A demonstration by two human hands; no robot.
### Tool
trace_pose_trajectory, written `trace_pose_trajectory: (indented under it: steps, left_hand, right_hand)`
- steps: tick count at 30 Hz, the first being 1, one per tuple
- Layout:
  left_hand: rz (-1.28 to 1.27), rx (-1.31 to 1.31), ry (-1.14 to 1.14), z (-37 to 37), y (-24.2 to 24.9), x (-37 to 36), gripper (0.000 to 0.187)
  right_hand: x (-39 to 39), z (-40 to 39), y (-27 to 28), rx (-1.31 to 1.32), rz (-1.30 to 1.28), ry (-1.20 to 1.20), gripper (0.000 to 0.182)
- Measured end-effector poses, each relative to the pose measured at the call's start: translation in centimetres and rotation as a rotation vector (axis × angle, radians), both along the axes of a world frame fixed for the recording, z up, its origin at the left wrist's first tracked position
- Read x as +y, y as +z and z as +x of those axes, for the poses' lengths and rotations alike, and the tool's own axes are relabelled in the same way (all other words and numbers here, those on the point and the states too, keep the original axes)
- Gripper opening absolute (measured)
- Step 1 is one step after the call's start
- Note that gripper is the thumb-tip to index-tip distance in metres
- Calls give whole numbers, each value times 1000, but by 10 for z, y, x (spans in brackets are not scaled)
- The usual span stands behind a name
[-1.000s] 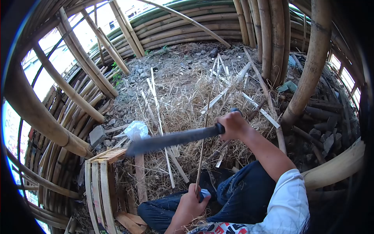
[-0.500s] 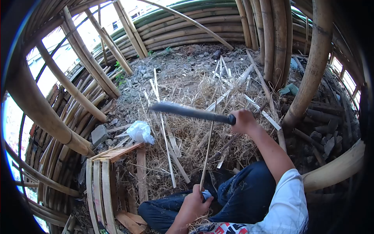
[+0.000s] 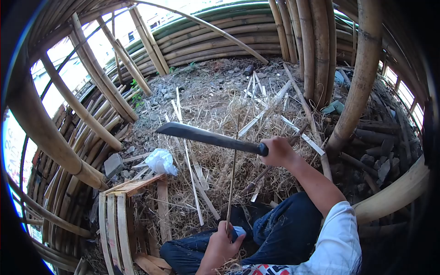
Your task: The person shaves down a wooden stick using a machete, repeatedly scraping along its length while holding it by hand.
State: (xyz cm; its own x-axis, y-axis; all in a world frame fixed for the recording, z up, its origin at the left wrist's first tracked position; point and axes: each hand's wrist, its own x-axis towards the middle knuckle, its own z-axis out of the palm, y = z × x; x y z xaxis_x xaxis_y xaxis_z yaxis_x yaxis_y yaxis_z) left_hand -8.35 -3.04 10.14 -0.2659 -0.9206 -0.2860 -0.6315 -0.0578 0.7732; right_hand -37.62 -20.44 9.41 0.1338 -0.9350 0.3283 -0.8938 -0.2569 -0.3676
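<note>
My right hand [image 3: 279, 151] is wrapped around the handle end of a machete [image 3: 201, 135], whose long dark blade points left. Down near my lap, my left hand [image 3: 222, 246] grips the lower end of a thin bamboo strip [image 3: 231, 190] that stands roughly upright. The blade crosses this strip near its top in the view. Something pale blue-white [image 3: 238, 232] shows beside the left fingers, at the foot of the strip. My crossed legs in dark jeans [image 3: 293, 220] lie under both arms, dusted with shavings.
Curly bamboo shavings [image 3: 220, 169] and loose pale strips [image 3: 190, 169] cover the ground ahead. A wooden crate [image 3: 114, 229] stands at left, with a white plastic bag [image 3: 161, 162] just beyond it. Thick bamboo poles [image 3: 362, 82] rise on both sides; stacked bamboo [image 3: 220, 43] lies behind.
My right hand has moved a little left and down with the machete, and the blade is less blurred. The bamboo strip stands slightly more upright in my left hand.
</note>
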Motion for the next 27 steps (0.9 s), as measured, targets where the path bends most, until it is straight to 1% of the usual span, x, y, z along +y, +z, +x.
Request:
trace_pose_trajectory:
  steps: [1,3,5,7,8,9,11,12,13,15,17,19,20,21,23,24,25,27]
  left_hand:
    - [-5,-4,-9,0,3,-3,48]
    - [-16,-3,-33,-1,9,2,48]
    - [-8,2,-44,1,9,3,47]
    - [63,-63,-48,-2,14,3,43]
    - [66,-80,-55,-1,9,0,42]
    - [61,-76,-58,-1,6,2,42]
    - [65,-74,-58,-2,0,3,43]
    - [101,-72,-75,-3,5,2,44]
    - [110,-74,-81,-3,10,2,44]
    - [118,-91,-105,-3,15,2,44]
    - [90,-64,-79,-3,3,6,47]
    - [44,-29,-57,-3,-9,6,49]
    - [17,-27,-66,-3,-14,4,50]
    - [-6,-27,-78,-4,-13,2,51]
    - [13,-32,-103,-5,-8,1,47]
    - [46,-42,-130,-6,-4,2,44]
    - [64,-44,-139,-7,0,3,44]
    - [99,-67,-146,-11,11,2,44]
  right_hand:
    - [2,6,9,-4,-5,-9,8]
    - [10,18,17,-16,-48,140,8]
    - [4,12,21,-10,12,173,7]
    - [-3,0,15,-55,111,-60,7]
    - [-8,-5,1,-54,121,-139,8]
    - [-5,-4,-2,-49,116,-142,8]
    - [-1,-5,-5,16,34,-56,9]
    - [8,2,12,70,1,-29,11]
    - [11,3,17,67,10,-34,11]
    - [8,4,20,164,40,132,13]
    - [2,-5,13,121,18,180,14]
    - [-14,-16,-1,-2,262,-149,14]
    - [-21,-23,-15,-12,187,-212,16]
    - [-16,-21,-15,-9,182,-214,16]
    - [-9,-22,-13,14,55,-165,17]
    - [-4,-21,-8,28,35,-123,17]
    - [2,-19,-1,25,54,-131,17]
    - [7,-17,12,76,25,75,16]
